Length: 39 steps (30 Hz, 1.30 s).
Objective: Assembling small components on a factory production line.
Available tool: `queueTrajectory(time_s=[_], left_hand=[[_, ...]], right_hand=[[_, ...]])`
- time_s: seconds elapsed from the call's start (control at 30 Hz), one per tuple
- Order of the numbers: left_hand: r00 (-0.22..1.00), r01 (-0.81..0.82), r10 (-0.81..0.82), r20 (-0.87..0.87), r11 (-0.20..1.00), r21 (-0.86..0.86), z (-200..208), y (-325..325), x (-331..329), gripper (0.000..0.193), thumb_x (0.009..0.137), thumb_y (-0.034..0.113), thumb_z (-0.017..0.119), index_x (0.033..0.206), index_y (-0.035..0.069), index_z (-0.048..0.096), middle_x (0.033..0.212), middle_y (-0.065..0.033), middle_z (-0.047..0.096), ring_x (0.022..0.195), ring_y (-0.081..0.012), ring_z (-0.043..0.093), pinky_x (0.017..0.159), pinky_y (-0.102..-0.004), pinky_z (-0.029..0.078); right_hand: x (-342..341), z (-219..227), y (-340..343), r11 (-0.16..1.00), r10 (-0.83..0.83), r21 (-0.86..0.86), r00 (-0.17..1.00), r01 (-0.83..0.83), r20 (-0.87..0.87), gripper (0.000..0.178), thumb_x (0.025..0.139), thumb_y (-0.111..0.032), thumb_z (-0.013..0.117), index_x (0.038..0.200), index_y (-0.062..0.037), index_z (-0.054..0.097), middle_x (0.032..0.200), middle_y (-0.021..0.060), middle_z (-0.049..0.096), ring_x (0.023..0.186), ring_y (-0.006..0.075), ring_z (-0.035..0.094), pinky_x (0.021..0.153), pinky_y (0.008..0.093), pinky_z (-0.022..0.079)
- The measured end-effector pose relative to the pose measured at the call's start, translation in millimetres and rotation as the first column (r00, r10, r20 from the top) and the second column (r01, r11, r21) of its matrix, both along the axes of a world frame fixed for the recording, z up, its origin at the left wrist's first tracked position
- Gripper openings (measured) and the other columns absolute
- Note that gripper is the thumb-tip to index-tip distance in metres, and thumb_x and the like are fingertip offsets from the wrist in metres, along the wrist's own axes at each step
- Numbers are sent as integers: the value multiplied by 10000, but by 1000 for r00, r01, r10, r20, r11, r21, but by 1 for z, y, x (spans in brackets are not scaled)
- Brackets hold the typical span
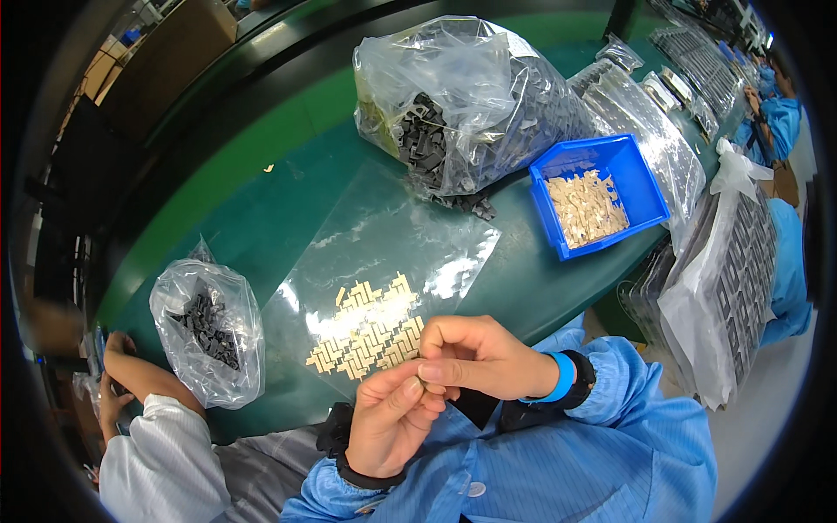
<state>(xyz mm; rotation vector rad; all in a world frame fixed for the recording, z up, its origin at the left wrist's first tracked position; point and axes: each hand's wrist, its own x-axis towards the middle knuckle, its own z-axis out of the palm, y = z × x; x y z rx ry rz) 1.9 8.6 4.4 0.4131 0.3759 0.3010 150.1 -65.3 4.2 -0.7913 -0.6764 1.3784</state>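
Note:
My left hand (390, 417) and my right hand (478, 352) meet close to my chest, fingertips pinched together on a small part that is mostly hidden between them. Just beyond them, rows of small cream-coloured flat parts (370, 329) lie in a herringbone pattern on a clear plastic sheet (384, 248) on the green table (253, 218). A blue wristband sits on my right wrist, and both sleeves are light blue.
A large clear bag of dark grey parts (462, 105) stands behind the sheet. A blue bin (645, 187) of cream parts is at right. A small bag of dark parts (209, 327) is at left, beside another person's arm (144, 383). Wrapped trays (732, 279) hang at right.

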Motion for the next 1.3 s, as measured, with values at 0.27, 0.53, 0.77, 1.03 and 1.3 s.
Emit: queueTrajectory(time_s=[0.27, 0.53, 0.77, 1.03, 1.3], left_hand=[[997, -11, 39, 66, 927, -375, 3, -4, 3, 287, 877, 74, 462, 1126, -68, 456, 909, -79, 553, 798, -103, 547, 691, -176, 490], [983, -130, 170, 71, 913, -386, 11, 4, -5, 214, 876, 79, 467, 1057, -30, 497, 903, -133, 567, 757, -126, 561, 642, -196, 497], [515, -638, 805, 295, 130, 759, 33, 42, -46, 164, 821, -12, 504, 985, -8, 512, 943, -172, 560, 743, -171, 558, 595, -225, 467], [274, 577, 926, 259, -374, 726, 54, 87, -73, 255, 812, -19, 507, 1065, -22, 540, 1148, -204, 497, 916, -232, 554, 649, -256, 447], [754, 483, 343, -560, 288, 827, 40, 32, -86, 137, 670, 72, 675, 684, -46, 608, 668, -110, 615, 593, -165, 583, 558, -251, 448]], right_hand=[[1, -2, 6, 975, -216, 141, 881, 172, 421, 201, 787, -99, 631, 826, -25, 448, 645, 16, 510, 549, 54, 471, 481, 189, 393], [9, -5, 5, 934, -285, 354, 704, 51, 650, 387, 651, -231, 752, 876, -30, 511, 663, 35, 499, 561, 133, 495, 512, 249, 414], [-6, -17, 4, 796, -581, 595, 139, -109, 802, 334, 648, -182, 682, 907, -12, 556, 893, 98, 566, 809, 224, 560, 681, 324, 449], [-40, -29, 7, 875, -461, 414, -173, -249, 870, 189, 726, -133, 547, 879, -32, 595, 1036, 92, 571, 988, 227, 521, 828, 386, 414], [-34, -33, 3, 815, -554, 569, 141, -110, 821, 182, 674, -134, 585, 817, -22, 601, 900, 80, 585, 852, 214, 546, 766, 360, 441]])
